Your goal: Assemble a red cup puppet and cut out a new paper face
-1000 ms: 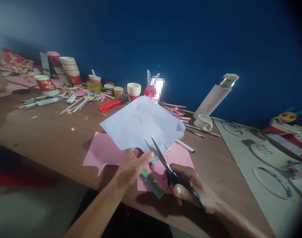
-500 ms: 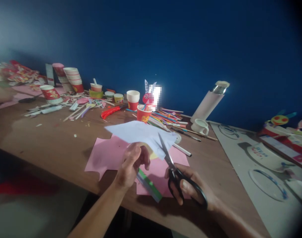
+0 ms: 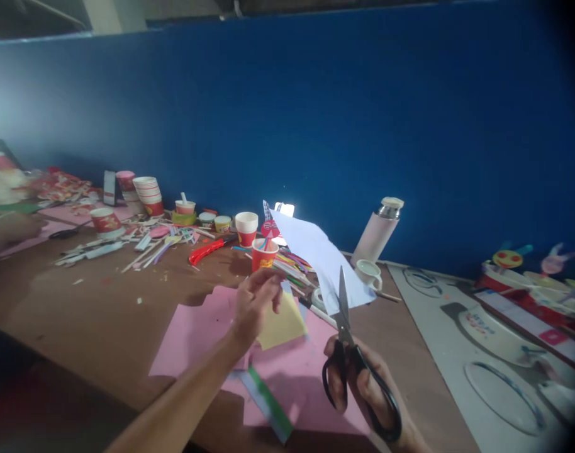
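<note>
Left hand (image 3: pixel 253 309): fingers half curled; can't tell if they hold anything;
Right hand (image 3: pixel 367 385): fingers curled round the scissors (image 3: pixel 345 335);
White paper (image 3: pixel 309 242): up at the scissors; looks light, floppy, easy to tear; best pinched by an edge

A single head camera is looking forward and down from close above the bench (image 3: pixel 103 321), facing the wall (image 3: pixel 410 119) at twelve o'clock.
</note>
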{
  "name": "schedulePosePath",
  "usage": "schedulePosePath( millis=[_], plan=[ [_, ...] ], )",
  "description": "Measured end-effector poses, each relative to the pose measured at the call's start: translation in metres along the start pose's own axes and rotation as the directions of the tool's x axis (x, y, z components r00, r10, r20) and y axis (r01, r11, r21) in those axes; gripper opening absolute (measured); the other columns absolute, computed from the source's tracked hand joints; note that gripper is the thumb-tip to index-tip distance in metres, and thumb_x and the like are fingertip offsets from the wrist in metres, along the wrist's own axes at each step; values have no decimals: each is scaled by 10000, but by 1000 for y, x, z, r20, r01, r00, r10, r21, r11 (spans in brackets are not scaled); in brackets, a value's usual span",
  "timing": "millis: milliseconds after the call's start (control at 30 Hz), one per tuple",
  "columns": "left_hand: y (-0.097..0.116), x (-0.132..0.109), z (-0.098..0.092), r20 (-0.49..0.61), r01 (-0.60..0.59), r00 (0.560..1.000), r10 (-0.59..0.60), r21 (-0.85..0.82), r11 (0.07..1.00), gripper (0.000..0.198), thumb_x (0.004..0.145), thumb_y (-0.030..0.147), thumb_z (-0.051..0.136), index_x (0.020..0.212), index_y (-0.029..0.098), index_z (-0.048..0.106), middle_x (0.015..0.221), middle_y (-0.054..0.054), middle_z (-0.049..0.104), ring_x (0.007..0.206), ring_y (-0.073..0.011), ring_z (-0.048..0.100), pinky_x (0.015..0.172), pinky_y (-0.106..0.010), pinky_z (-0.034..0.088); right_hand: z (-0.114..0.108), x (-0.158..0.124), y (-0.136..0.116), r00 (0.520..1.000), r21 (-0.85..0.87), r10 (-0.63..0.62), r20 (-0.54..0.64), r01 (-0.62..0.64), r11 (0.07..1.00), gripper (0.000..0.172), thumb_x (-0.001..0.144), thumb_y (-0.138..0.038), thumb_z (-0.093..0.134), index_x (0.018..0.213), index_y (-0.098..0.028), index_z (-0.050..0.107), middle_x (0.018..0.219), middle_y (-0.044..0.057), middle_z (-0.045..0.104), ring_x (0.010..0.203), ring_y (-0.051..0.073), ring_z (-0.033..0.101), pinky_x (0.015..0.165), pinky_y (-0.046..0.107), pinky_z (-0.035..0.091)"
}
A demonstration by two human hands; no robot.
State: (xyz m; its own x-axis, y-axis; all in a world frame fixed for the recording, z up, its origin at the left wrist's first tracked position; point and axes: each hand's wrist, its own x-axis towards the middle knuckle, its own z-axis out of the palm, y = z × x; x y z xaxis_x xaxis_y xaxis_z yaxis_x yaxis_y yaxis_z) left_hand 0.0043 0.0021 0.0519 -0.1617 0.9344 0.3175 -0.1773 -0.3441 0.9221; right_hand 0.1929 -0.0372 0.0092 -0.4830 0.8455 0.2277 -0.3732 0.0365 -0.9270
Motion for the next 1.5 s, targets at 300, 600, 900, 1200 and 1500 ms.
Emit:
schedulePosePath(
  millis=[300,600,900,1200,1500],
  plan=[
    [-42,-5,-7,324,-361,923,208,540,760,180,786,190,512,889,219,657,751,-63,670,671,-183,594,657,-270,427,-6,9,14,998,-9,61,-19,-61,998,501,662,-614,613,909,-191,508,536,-17,507,395,79,423,408,195,334],
    [-50,-14,0,17,77,997,-79,63,995,222,847,366,464,798,195,595,624,9,495,496,-105,426,492,-228,367,4,15,32,999,-264,42,-8,-43,964,431,677,-521,642,917,-193,498,620,-24,468,505,111,442,461,220,340],
    [-29,-5,-5,194,259,964,-182,-528,809,433,846,545,352,813,163,551,632,1,562,427,-100,488,432,-228,381,24,27,13,998,-695,-42,-56,-8,719,280,752,-403,600,924,-185,564,615,-42,420,559,111,390,509,221,309],
    [-19,-2,-44,259,240,951,-170,-268,933,211,806,343,523,706,159,498,504,22,529,437,-101,497,455,-213,353,27,46,-1,999,-852,46,8,-17,522,198,715,-335,644,708,-190,509,595,-56,429,557,105,391,522,210,289],
    [-14,2,-43,225,253,944,-241,-24,967,188,758,291,520,629,156,536,495,13,534,450,-99,482,474,-215,356,23,48,-2,993,-857,93,70,12,515,208,717,-377,630,784,-198,547,608,-52,459,551,110,405,527,213,305]
  ],
)
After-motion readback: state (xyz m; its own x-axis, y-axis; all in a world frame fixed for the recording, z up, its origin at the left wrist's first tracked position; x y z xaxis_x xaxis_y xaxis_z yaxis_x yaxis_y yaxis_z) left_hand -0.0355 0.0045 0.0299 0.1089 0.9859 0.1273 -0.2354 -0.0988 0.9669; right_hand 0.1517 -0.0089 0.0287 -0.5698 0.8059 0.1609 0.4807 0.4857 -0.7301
